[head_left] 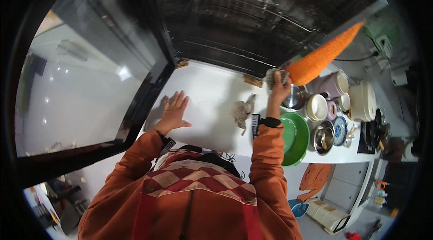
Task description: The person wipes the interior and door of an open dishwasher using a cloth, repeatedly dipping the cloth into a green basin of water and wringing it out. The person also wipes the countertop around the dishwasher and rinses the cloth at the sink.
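Note:
My left hand [174, 111] is spread flat over the white countertop [206, 87], holding nothing. In my right hand [280, 91] is a folded grey-brown cloth [271, 78], at the lower right corner of a dark cabinet [216, 27] with wire racks inside. The cabinet's glass door [88, 81] stands open on the left. A second crumpled cloth [242, 110] lies on the countertop between my hands. An orange cloth [321, 59] hangs beside the cabinet, just right of my right hand.
Wood blocks [253, 81] sit under the cabinet's edge. Right of my right forearm are a green basin [296, 138], a steel pot [295, 98], steel bowls [324, 138], cream bowls [317, 107], a blue-patterned plate [340, 130] and a lidded cream container [362, 101].

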`<action>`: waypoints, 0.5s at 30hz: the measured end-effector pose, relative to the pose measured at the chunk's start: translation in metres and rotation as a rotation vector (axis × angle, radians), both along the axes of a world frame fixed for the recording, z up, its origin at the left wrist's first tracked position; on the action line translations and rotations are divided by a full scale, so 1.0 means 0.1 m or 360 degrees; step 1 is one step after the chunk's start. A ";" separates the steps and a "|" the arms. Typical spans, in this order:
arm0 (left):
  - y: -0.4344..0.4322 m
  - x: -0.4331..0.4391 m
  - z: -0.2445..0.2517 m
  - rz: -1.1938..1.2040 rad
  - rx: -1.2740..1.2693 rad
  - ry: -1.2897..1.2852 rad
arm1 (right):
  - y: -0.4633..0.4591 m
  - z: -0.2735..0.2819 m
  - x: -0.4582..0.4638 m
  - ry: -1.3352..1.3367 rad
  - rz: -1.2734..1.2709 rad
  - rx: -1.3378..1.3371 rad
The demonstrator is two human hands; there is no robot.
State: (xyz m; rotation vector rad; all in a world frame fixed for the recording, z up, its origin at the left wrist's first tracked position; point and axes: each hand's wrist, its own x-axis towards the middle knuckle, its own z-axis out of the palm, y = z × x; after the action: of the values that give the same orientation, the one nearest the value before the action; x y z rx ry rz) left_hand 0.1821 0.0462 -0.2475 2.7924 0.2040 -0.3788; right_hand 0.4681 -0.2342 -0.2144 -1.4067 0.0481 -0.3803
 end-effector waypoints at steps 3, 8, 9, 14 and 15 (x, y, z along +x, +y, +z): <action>-0.01 0.00 0.02 -0.0003 0.0007 0.0030 | -0.01 -0.08 -0.01 0.0015 0.0087 0.0073; -0.02 0.00 0.04 0.0025 -0.0008 0.0015 | 0.15 -0.35 -0.13 0.0209 -0.0053 -0.0275; -0.02 -0.01 0.04 0.0024 0.0001 0.0030 | 0.24 -0.37 -0.18 0.0222 0.0101 -0.0336; -0.02 -0.01 0.03 0.0061 -0.0041 0.0025 | 0.71 -0.22 -0.50 0.0016 0.0369 -0.1223; -0.01 -0.01 0.03 0.0061 -0.0028 0.0022 | 0.81 -0.17 -0.55 0.0026 0.0312 -0.1394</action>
State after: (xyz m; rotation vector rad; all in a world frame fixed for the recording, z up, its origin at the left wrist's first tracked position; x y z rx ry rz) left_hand 0.1810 0.0449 -0.2443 2.7647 0.2560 -0.3891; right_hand 0.4129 -0.1534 -0.2313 -2.2557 -0.2729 -0.2265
